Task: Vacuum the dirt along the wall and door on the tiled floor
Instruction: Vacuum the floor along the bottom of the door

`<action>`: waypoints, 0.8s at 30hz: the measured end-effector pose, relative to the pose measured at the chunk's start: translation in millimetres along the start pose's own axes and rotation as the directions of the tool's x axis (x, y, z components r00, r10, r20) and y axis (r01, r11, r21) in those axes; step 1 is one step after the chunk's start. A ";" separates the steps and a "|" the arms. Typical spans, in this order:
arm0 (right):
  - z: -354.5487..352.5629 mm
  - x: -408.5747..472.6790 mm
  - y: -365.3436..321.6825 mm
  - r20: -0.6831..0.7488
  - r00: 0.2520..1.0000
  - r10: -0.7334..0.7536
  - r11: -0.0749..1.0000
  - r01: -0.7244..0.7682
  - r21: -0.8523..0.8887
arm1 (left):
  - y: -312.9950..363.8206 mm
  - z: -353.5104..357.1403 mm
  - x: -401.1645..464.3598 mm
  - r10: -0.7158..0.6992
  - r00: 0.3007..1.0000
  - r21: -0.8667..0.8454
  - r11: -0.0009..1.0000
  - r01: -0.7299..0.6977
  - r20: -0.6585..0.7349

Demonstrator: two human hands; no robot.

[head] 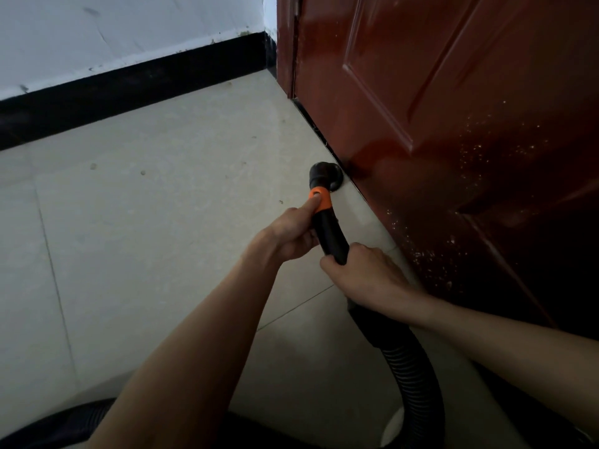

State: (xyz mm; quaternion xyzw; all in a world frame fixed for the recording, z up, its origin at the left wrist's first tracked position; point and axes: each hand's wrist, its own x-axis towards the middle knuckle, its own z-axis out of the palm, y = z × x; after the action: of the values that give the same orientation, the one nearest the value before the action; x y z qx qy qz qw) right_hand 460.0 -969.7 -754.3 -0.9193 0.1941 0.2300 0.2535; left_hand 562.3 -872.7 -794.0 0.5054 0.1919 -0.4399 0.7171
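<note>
Black vacuum nozzle (325,179), orange collar (320,202), beside red door (453,124).

Black baseboard (129,95) under the white paint, brown door frame (285,43) in the corner, pale speckles low on the panel
</note>
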 end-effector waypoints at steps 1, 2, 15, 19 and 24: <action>1.1 3.6 -4.3 -0.003 1.000 -0.005 1.000 0.005 -0.007 | 1.5 -3.0 0.5 0.018 1.000 -0.011 1.000 -0.018 -0.019; 0.7 9.3 -8.5 -0.004 1.000 -0.014 1.000 0.014 -0.003 | 3.6 -5.4 1.2 0.040 0.998 -0.014 0.999 -0.040 -0.040; 9.3 68.5 -21.6 0.044 0.980 -0.193 0.970 0.184 0.158 | 44.5 -42.6 14.6 0.227 0.942 0.001 0.972 -0.233 -0.247; 7.9 77.5 -30.8 -0.004 0.972 -0.233 0.946 0.228 0.232 | 61.8 -59.4 17.1 0.281 0.886 -0.019 0.951 -0.309 -0.370; 16.3 92.9 -35.5 0.027 0.952 -0.306 0.934 0.295 0.201 | 76.6 -86.0 20.6 0.274 0.832 -0.077 0.933 -0.352 -0.482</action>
State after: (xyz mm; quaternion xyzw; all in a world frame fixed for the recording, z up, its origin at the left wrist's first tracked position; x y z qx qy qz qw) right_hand 547.7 -954.8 -801.9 -0.9020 0.0653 0.1949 0.3797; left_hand 651.1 -797.0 -801.9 0.5600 0.3070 -0.1657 0.7514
